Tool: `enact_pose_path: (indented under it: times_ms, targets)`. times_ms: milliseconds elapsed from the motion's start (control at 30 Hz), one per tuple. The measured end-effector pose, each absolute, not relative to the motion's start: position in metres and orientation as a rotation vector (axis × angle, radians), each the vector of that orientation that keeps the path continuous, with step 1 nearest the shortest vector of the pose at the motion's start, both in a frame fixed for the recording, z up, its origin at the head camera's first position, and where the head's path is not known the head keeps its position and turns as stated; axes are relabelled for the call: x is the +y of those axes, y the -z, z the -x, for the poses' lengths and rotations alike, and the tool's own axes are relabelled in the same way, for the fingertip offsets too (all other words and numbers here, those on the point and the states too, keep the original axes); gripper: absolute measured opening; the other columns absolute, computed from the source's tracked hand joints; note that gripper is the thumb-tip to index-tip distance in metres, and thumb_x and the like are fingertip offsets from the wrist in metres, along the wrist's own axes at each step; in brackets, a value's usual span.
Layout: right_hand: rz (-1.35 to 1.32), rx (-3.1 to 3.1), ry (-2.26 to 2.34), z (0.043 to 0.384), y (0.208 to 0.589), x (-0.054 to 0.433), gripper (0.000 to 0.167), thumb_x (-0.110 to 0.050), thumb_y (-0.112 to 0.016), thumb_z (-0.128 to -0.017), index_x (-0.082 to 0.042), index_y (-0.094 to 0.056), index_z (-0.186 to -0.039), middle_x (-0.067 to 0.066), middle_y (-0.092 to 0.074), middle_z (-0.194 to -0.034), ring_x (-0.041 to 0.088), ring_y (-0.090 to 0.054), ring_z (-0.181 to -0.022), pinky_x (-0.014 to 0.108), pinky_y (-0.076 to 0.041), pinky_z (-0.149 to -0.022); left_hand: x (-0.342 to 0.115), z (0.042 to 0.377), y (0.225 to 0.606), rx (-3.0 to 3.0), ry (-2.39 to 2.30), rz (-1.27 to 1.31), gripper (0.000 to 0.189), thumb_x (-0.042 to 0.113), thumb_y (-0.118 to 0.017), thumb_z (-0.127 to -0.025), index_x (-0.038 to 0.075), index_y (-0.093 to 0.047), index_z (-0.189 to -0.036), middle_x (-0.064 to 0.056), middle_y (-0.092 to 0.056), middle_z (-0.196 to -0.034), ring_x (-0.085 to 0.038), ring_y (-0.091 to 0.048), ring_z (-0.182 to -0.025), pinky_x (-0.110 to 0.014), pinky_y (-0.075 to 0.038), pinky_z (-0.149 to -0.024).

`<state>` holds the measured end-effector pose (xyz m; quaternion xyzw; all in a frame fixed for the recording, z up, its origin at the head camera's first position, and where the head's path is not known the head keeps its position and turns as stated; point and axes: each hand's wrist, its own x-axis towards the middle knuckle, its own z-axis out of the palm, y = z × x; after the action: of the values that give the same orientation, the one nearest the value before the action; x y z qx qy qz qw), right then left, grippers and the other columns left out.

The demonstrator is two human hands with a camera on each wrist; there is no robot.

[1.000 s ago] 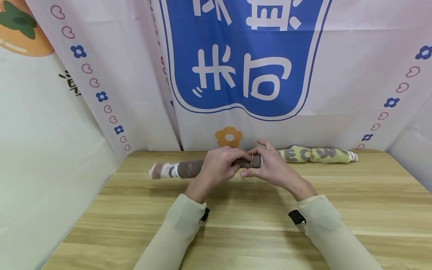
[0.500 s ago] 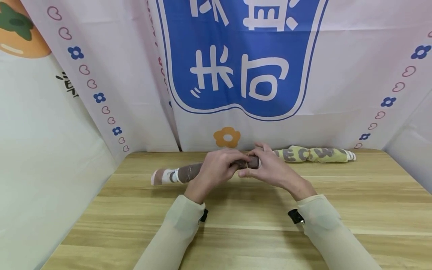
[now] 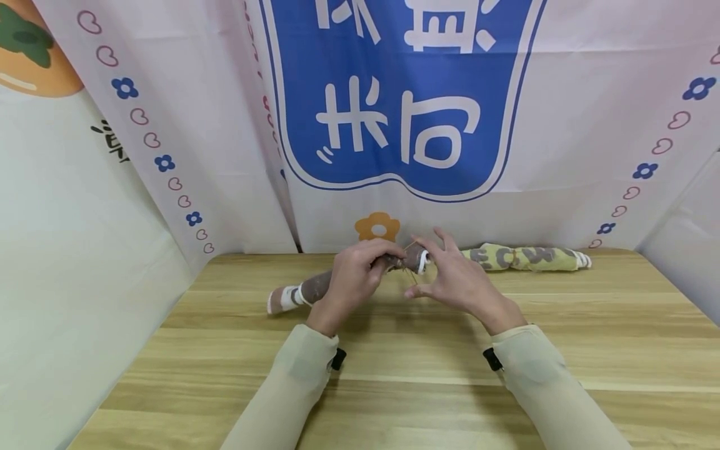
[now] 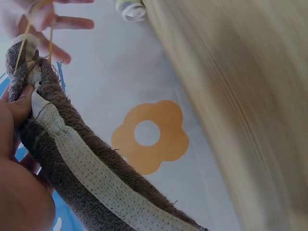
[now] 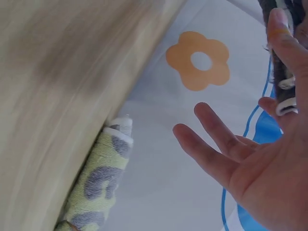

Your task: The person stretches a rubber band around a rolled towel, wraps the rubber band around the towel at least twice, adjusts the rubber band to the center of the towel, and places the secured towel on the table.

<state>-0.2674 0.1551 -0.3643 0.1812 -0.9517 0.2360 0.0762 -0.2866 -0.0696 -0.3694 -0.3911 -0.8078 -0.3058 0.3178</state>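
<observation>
My left hand (image 3: 354, 273) grips a rolled brown towel (image 3: 317, 287) near its right end, raised off the table. White and lighter brown bands mark the towel's left end, and a pale strip runs along it in the left wrist view. A thin yellow rubber band (image 4: 51, 43) stretches from the towel's right end to my right hand (image 3: 458, 278). That hand spreads its thumb and index finger inside the band, just right of the towel's tip. Its other fingers (image 5: 211, 159) are extended and apart. My left fingers hide the towel's middle.
A rolled yellow-green towel (image 3: 542, 259) with grey letters lies along the table's back edge at the right, a band round its middle. Behind the wooden table (image 3: 394, 387) hangs a printed white cloth (image 3: 332, 219) with a blue panel.
The brown towel's left end has shifted right and slightly down, and its right end tilts up. My right thumb and index finger have spread apart, pulling the rubber band wider.
</observation>
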Motion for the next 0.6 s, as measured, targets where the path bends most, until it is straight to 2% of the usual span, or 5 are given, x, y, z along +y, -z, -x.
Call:
enact_pose_path:
  times_ms: [167, 267, 400, 467, 600]
  targets:
    - [-0.521, -2.844, -0.734, 0.271, 0.369, 0.156, 0.103, -0.051, -0.092, -0.080, -0.027, -0.039, -0.165, 0.027, -0.020, -0.170, 0.027, -0.065, -0.067, 0.054, -0.055, -0.066, -0.070, 0.287, 0.368, -2.100, 0.952, 1.038, 0.031, -0.011, -0.064, -0.097, 0.014, -0.082, -0.102, 0.002, -0.078, -0.104, -0.012, -0.065, -0.078, -0.030, -0.052, -0.068]
    - [-0.535, -2.823, -0.767, 0.272, 0.374, 0.157, 0.094, -0.046, -0.090, -0.086, -0.026, -0.041, -0.164, 0.026, -0.028, -0.167, 0.038, -0.071, -0.088, 0.061, -0.056, -0.075, -0.070, 0.287, 0.367, -2.118, 1.061, 1.037, 0.030, -0.011, -0.063, -0.099, 0.012, -0.081, -0.103, 0.001, -0.078, -0.103, -0.012, -0.057, -0.069, -0.029, -0.049, -0.065]
    - [-0.556, -2.790, -0.821, 0.271, 0.376, 0.158, 0.082, -0.041, -0.083, -0.094, -0.022, -0.044, -0.163, 0.024, -0.043, -0.158, 0.046, -0.065, -0.117, 0.067, -0.054, -0.088, -0.071, 0.287, 0.367, -2.157, 1.231, 1.007, 0.030, -0.011, -0.061, -0.101, 0.012, -0.080, -0.105, 0.000, -0.076, -0.106, -0.013, -0.050, -0.062, -0.030, -0.048, -0.062]
    - [-0.557, -2.777, -0.851, 0.270, 0.377, 0.158, 0.068, -0.040, -0.078, -0.098, -0.019, -0.052, -0.157, 0.021, -0.056, -0.147, 0.043, -0.066, -0.117, 0.065, -0.055, -0.089, -0.071, 0.287, 0.366, -2.162, 1.315, 0.986, 0.029, -0.010, -0.061, -0.102, 0.011, -0.080, -0.106, -0.001, -0.076, -0.108, -0.014, -0.050, -0.063, -0.030, -0.047, -0.062]
    - [-0.563, -2.747, -0.895, 0.270, 0.378, 0.157, 0.041, -0.038, -0.066, -0.106, -0.013, -0.067, -0.137, 0.013, -0.073, -0.124, 0.036, -0.072, -0.105, 0.056, -0.057, -0.085, -0.072, 0.286, 0.364, -2.156, 1.482, 0.933, 0.026, -0.010, -0.061, -0.102, 0.008, -0.080, -0.106, -0.003, -0.075, -0.110, -0.018, -0.050, -0.062, -0.030, -0.046, -0.059]
